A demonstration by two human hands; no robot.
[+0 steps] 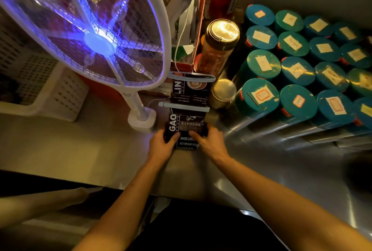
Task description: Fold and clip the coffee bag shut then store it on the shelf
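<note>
A black coffee bag [188, 124] with white lettering stands on the steel shelf [80, 146], its top folded and closed by a pale blue clip [184, 106]. My left hand [163, 146] grips the bag's lower left side, my right hand [209, 142] its lower right side, thumbs on the front. Directly behind stands a second black coffee bag [191, 89], closed with its own pale clip [191, 76].
A glowing blue-lit mosquito racket [84, 29] stands in its base [142, 119] left of the bags. A white perforated basket [50, 93] sits far left. Jars [220, 49] and several teal-lidded labelled canisters [296, 69] fill the right side. A red box [198, 29] is behind.
</note>
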